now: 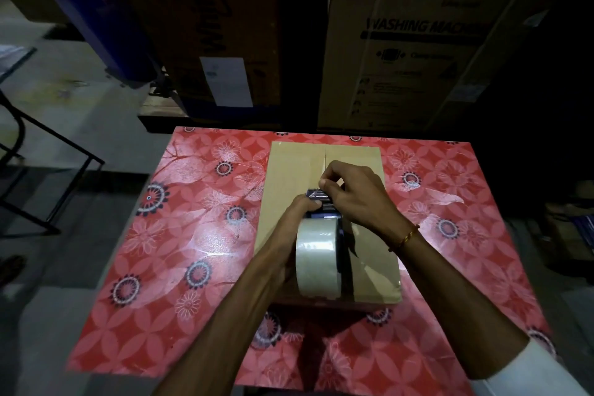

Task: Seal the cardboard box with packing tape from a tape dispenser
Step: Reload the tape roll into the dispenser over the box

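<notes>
While my left hand grips the tape dispenser over the cardboard box near the bench's far edge, my right hand fingers pinch at its front end. Flaps are closed, but I judge the sealing barely begun: the far seam looks bare.

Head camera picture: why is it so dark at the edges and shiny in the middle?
Head view: light falls mainly on the red floral tabletop, which shows white glare; the brown cardboard box is lit, the large printed cartons behind dim; the wide lens bends the table edges, and corners fade to black.
</notes>
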